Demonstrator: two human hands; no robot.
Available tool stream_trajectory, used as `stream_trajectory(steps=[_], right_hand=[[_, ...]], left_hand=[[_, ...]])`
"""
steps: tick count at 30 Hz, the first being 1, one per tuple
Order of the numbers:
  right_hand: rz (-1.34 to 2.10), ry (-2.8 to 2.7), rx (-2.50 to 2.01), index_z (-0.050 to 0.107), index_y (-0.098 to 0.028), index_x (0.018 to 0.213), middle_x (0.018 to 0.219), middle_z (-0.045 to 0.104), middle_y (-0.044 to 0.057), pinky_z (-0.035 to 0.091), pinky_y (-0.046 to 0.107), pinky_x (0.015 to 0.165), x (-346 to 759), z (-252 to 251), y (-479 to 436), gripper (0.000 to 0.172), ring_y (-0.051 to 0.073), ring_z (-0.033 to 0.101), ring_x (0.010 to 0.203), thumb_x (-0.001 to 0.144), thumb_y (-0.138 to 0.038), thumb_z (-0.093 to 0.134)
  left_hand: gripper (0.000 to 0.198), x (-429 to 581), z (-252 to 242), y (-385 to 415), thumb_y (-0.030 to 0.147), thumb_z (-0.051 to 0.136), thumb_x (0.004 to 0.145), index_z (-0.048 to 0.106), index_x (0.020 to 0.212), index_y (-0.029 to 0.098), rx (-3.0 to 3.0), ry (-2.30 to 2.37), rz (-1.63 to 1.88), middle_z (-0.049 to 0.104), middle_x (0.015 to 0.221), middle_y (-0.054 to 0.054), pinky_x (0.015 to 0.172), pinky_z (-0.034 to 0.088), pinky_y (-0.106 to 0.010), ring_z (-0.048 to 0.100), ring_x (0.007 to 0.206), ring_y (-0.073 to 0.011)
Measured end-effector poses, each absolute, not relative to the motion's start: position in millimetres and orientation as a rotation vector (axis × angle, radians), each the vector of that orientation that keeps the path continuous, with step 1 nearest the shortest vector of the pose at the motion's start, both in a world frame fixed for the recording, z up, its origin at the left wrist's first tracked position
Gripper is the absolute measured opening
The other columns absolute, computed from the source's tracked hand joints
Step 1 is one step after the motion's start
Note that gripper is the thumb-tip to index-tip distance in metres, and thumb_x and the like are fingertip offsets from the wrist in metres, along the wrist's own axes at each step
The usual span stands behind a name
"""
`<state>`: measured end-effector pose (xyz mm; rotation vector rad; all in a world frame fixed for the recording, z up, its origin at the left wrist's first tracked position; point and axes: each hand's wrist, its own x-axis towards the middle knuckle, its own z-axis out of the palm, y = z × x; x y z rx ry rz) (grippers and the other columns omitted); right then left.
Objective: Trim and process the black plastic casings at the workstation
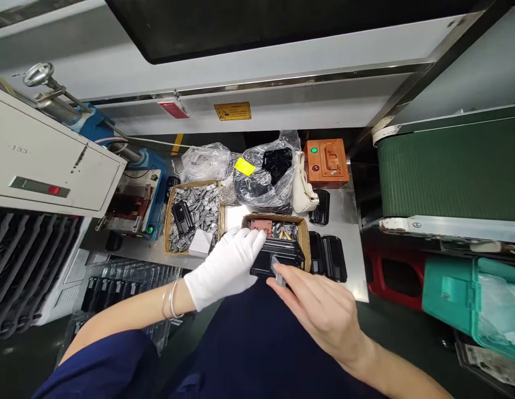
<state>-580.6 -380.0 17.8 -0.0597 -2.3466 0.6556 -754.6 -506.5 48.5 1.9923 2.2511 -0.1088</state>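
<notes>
Two hands at fitting: your gloved left hand [226, 263] grips the black housing [278, 260]; your right hand [324, 313] pinches a metal clip [279, 272], which needs careful seating.

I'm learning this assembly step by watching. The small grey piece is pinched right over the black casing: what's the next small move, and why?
Probably press the small metal clip down into the black casing. The right hand pinches it right at the casing's near edge, and the gloved left hand already grips the casing steady.
</notes>
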Motion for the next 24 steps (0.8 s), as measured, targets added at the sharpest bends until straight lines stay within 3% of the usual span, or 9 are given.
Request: stream_trajectory(steps=[4, 8, 11, 14, 15, 17, 19, 24], right_hand=[[0.596, -2.331, -0.158, 0.071, -0.011, 0.116, 0.099, 0.077, 0.004, 0.050, 0.033, 0.080, -583.4, 12.2, -376.1, 0.013, 0.018, 0.069, 0.090, 0.103, -0.013, 0.075], [0.718, -2.237, -0.289, 0.077, -0.017, 0.114, 0.125, 0.066, 0.015, 0.047, 0.042, 0.103, -588.5, -9.8, -375.5, 0.012, 0.030, 0.057, 0.118, 0.104, -0.024, 0.073], [1.045, -2.086, -0.434, 0.077, -0.029, 0.123, 0.138, 0.059, 0.010, 0.047, 0.043, 0.113, -595.6, -31.2, -382.1, 0.018, 0.027, 0.056, 0.131, 0.106, -0.031, 0.071], [1.869, -1.834, -0.696, 0.069, -0.031, 0.138, 0.132, 0.068, 0.008, 0.057, 0.040, 0.104, -602.7, -45.4, -386.0, 0.044, 0.026, 0.067, 0.121, 0.098, -0.048, 0.078], [2.157, -1.750, -0.730, 0.071, -0.026, 0.132, 0.123, 0.072, 0.010, 0.059, 0.040, 0.100, -604.7, -47.3, -386.5, 0.049, 0.027, 0.071, 0.115, 0.094, -0.055, 0.080], [2.497, -1.653, -0.708, 0.074, -0.019, 0.103, 0.099, 0.074, 0.008, 0.060, 0.038, 0.094, -607.9, -47.4, -388.0, 0.042, 0.027, 0.073, 0.101, 0.089, -0.059, 0.080], [2.509, -1.650, -0.687, 0.065, -0.019, 0.080, 0.080, 0.066, 0.003, 0.060, 0.034, 0.087, -610.7, -44.9, -391.8, 0.041, 0.023, 0.070, 0.086, 0.090, -0.057, 0.077], [2.427, -1.662, -0.743, 0.048, -0.022, 0.064, 0.066, 0.051, 0.000, 0.052, 0.029, 0.069, -622.1, -43.8, -405.6, 0.051, 0.017, 0.054, 0.066, 0.091, -0.058, 0.071]], left_hand=[[0.043, -755.8, 49.0, -511.6, 0.022, 0.068, 0.082, 0.052, 0.121, 0.012, 1.909, 2.324, -0.073, 0.068, 0.110, -0.016, 0.087, 0.057, -0.045, 0.066, 0.099, -0.0335], [0.040, -760.7, 48.6, -519.7, 0.026, 0.073, 0.084, 0.054, 0.117, 0.014, 1.816, 2.390, 0.058, 0.067, 0.102, -0.010, 0.088, 0.056, -0.041, 0.065, 0.094, -0.0297], [0.046, -765.8, 43.0, -526.9, 0.028, 0.073, 0.084, 0.053, 0.121, 0.011, 1.856, 2.433, 0.088, 0.067, 0.106, -0.013, 0.086, 0.057, -0.043, 0.065, 0.095, -0.0311], [0.050, -773.2, 34.2, -534.1, 0.023, 0.071, 0.084, 0.051, 0.127, 0.007, 1.946, 2.457, 0.045, 0.068, 0.109, -0.015, 0.099, 0.056, -0.051, 0.066, 0.097, -0.0328], [0.051, -776.2, 31.2, -536.4, 0.018, 0.070, 0.083, 0.050, 0.129, 0.006, 1.979, 2.443, 0.010, 0.068, 0.110, -0.015, 0.105, 0.054, -0.053, 0.066, 0.099, -0.0330], [0.058, -782.5, 25.8, -540.7, 0.012, 0.067, 0.080, 0.047, 0.134, 0.004, 2.044, 2.395, -0.054, 0.069, 0.113, -0.017, 0.114, 0.049, -0.056, 0.066, 0.104, -0.0334], [0.060, -788.6, 21.9, -544.7, 0.011, 0.066, 0.080, 0.045, 0.136, 0.003, 2.078, 2.360, -0.088, 0.070, 0.115, -0.017, 0.114, 0.049, -0.056, 0.067, 0.106, -0.0334], [0.057, -801.1, 15.4, -551.5, 0.013, 0.066, 0.086, 0.044, 0.138, 0.005, 2.005, 2.299, 0.021, 0.070, 0.121, -0.019, 0.116, 0.047, -0.058, 0.066, 0.112, -0.0341]])
